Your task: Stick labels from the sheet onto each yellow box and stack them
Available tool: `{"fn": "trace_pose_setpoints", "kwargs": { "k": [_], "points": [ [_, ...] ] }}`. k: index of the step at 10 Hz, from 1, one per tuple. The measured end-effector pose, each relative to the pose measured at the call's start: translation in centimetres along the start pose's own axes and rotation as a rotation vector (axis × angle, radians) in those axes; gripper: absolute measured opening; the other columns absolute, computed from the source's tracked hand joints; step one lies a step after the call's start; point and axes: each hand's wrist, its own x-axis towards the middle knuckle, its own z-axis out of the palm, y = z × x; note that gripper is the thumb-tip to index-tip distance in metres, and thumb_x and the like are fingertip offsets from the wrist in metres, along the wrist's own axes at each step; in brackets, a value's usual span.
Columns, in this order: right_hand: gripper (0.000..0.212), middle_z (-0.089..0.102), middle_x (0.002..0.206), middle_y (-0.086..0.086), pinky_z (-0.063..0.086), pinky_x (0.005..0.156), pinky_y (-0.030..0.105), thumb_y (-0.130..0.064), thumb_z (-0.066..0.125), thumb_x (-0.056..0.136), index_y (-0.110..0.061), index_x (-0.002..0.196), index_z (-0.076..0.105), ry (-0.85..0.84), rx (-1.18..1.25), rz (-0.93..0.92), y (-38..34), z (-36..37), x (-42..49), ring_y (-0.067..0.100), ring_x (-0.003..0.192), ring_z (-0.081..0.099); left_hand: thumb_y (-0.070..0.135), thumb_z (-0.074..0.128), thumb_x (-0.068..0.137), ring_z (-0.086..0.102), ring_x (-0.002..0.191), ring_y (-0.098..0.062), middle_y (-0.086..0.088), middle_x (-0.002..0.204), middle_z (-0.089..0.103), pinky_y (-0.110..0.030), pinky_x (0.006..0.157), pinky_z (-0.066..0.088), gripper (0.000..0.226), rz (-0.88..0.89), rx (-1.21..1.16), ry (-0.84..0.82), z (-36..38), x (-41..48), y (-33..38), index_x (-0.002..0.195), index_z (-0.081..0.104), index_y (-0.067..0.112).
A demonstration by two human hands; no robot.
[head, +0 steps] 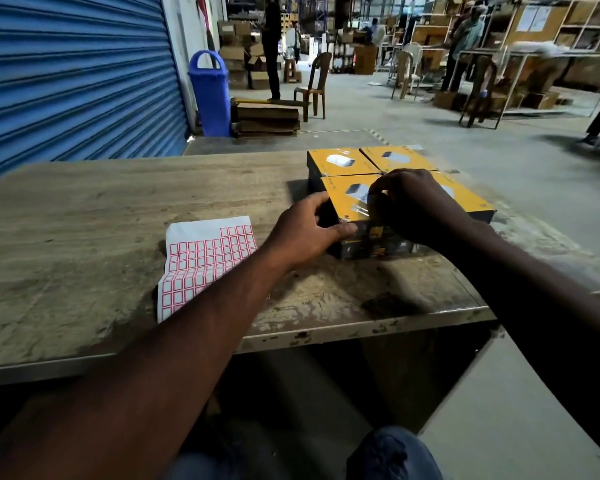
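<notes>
Several yellow boxes sit in a block at the table's right side, stacked two high. My left hand grips the near left corner of the front yellow box, thumb on its front edge. My right hand lies on top of the same box with curled fingertips pressed to its lid; whether a label is under them is hidden. Two more yellow boxes lie behind it. The label sheet, white with red-bordered stickers, rests flat on the table left of my left forearm, its top rows partly peeled bare.
The worn wooden table has a chipped metal front edge. Beyond it are a blue shutter, a blue bin, flattened cardboard, plastic chairs and people standing among shelves.
</notes>
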Motion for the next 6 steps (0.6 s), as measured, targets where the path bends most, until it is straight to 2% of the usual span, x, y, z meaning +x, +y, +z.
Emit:
{"fn": "trace_pose_setpoints", "kwargs": {
  "k": [1,3,5,6],
  "points": [
    [0.016,0.068,0.103,0.011,0.055,0.081,0.045,-0.016,0.066,0.09,-0.015,0.105,0.072,-0.015,0.017,0.045,0.2,0.1,-0.1,0.031,0.095,0.064,0.034,0.076,0.085,0.043,0.139,-0.026,-0.003,0.153,0.044,-0.031,0.104,0.038,0.074,-0.007,0.031,0.004,0.2,-0.1,0.2,0.149,0.04,0.022],
    [0.018,0.067,0.111,0.015,0.053,0.085,0.05,-0.014,0.066,0.091,-0.012,0.108,0.071,-0.009,0.057,0.069,0.3,0.3,-0.2,0.034,0.101,0.062,0.033,0.073,0.088,0.048,0.135,-0.021,-0.001,0.15,0.048,-0.022,0.096,0.037,0.069,0.039,0.147,0.05,0.5,-0.8,1.0,0.149,0.041,0.019],
    [0.018,0.067,0.11,0.015,0.053,0.084,0.049,-0.013,0.067,0.091,-0.012,0.108,0.071,-0.014,0.052,0.092,0.0,0.2,0.0,0.035,0.102,0.062,0.026,0.075,0.087,0.055,0.128,-0.021,-0.006,0.143,0.056,-0.018,0.092,0.037,0.066,0.09,0.254,0.072,0.9,-2.1,0.9,0.145,0.047,0.014],
    [0.022,0.067,0.113,0.013,0.05,0.091,0.049,-0.015,0.069,0.09,-0.015,0.112,0.07,-0.024,0.065,0.088,-2.0,0.0,0.9,0.034,0.108,0.061,0.026,0.077,0.084,0.059,0.122,-0.016,-0.006,0.138,0.059,-0.019,0.092,0.041,0.066,0.096,0.312,0.141,-0.5,-2.1,0.7,0.143,0.051,0.013]
  ]
}}
